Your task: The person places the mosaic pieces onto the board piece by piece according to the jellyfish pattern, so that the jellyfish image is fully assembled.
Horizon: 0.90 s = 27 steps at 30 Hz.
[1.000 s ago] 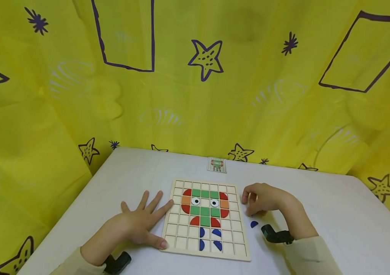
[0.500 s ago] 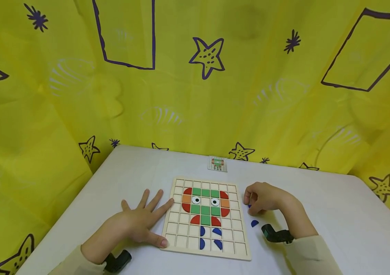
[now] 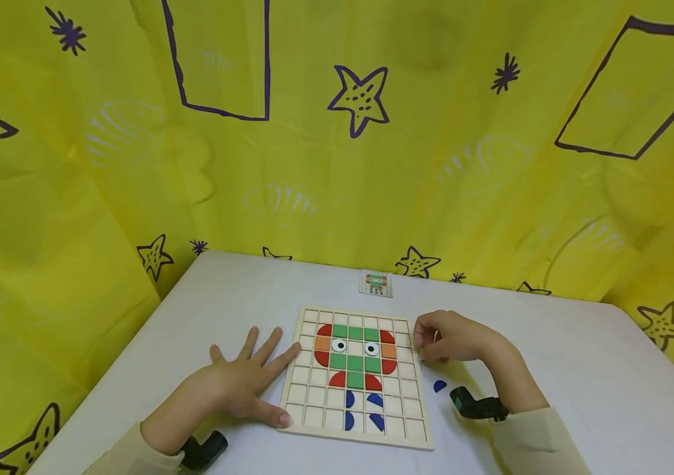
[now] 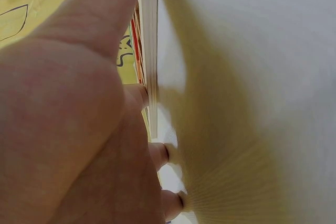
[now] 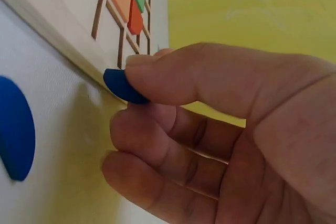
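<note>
My left hand (image 3: pixel 241 389) lies spread at the left side of a wooden grid board (image 3: pixel 307 396), its thumb and a fingertip touching the board's edge. Beside the board's right edge, my right hand (image 3: pixel 455 338) pinches a blue half-round piece (image 5: pixel 118 83) between thumb and fingers, clear in the right wrist view. Another blue half-round piece (image 3: pixel 440 386) lies on the table just below that hand. On the board, green (image 3: pixel 355 363), red (image 3: pixel 389 367) and orange squares and rounded pieces form a figure with two eye pieces (image 3: pixel 339 346). Several blue pieces (image 3: pixel 375 400) sit in the lower cells.
A small picture card (image 3: pixel 375 283) showing a similar figure lies behind the board on the white table (image 3: pixel 241 284). A yellow patterned curtain (image 3: pixel 289 158) hangs behind and around the table. Both wrists wear small black cameras (image 3: pixel 479 404).
The right hand has picked up a blue piece from the table, lifted slightly and moved left toward the board's edge. The left hand has stayed in place.
</note>
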Each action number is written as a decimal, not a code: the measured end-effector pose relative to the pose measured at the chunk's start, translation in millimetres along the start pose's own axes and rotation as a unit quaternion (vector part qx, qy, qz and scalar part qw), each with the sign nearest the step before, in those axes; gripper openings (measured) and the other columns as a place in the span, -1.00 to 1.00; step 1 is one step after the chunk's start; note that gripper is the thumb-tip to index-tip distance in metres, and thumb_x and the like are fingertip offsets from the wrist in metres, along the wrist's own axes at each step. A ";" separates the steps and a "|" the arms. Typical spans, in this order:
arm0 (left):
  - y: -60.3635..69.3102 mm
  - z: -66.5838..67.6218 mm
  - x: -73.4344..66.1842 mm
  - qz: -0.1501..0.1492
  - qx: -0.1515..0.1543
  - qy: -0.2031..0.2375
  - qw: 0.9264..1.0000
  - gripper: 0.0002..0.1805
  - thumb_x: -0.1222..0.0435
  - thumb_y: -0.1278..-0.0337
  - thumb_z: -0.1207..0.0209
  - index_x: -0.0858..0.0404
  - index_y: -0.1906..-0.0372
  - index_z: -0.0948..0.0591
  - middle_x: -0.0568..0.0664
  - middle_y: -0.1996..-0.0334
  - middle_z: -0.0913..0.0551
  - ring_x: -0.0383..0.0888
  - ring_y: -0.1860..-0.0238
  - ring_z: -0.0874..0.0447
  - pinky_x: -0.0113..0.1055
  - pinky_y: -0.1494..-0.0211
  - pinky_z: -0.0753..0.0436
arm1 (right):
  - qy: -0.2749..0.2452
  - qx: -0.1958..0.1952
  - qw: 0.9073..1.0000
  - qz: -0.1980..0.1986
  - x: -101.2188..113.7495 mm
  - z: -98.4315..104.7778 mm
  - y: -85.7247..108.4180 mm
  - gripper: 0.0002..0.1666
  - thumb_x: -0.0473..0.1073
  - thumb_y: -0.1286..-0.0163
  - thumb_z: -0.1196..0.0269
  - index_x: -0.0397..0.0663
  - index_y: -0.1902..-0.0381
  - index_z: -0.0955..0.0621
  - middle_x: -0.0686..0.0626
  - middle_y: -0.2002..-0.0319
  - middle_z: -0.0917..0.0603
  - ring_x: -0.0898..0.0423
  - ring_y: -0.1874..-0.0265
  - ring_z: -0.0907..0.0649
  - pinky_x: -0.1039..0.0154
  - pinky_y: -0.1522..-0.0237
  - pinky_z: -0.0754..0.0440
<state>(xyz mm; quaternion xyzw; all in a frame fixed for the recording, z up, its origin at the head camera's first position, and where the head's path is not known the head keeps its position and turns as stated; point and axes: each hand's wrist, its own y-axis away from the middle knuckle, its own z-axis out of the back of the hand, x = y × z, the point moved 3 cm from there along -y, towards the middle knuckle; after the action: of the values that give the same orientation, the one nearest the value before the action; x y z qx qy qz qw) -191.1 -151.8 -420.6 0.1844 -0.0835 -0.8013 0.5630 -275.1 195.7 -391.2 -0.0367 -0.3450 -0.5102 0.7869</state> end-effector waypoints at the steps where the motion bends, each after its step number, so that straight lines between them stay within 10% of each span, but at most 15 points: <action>1: 0.2 0.1 0.0 0.001 0.001 0.000 1.000 0.23 -0.47 0.25 -0.24 -0.23 -0.59 0.00 0.05 -0.63 0.23 0.36 -0.57 0.38 0.75 -0.10 0.20 | -0.001 0.002 1.000 0.009 1.6 0.5 -0.5 -0.86 -0.30 -0.24 -0.36 -0.06 0.31 -0.58 -0.01 0.45 -0.54 0.08 0.47 -0.55 0.23 0.43 -0.50; 27: -1.2 -0.1 0.3 0.001 0.002 -0.002 1.000 0.23 -0.47 0.26 -0.25 -0.22 -0.59 -0.01 0.06 -0.63 0.22 0.36 -0.57 0.37 0.75 -0.08 0.19 | -0.022 0.017 0.986 0.167 49.0 -27.8 -13.3 -0.96 -0.25 -0.37 -0.29 -0.05 0.23 -0.62 0.10 0.37 -0.63 0.14 0.36 -0.59 0.27 0.24 -0.60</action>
<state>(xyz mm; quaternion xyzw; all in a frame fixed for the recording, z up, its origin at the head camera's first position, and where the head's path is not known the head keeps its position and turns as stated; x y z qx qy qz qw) -192.1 -151.6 -421.1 0.1839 -0.0862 -0.8011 0.5631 -260.2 139.8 -387.8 -0.0914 -0.3597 -0.3648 0.8539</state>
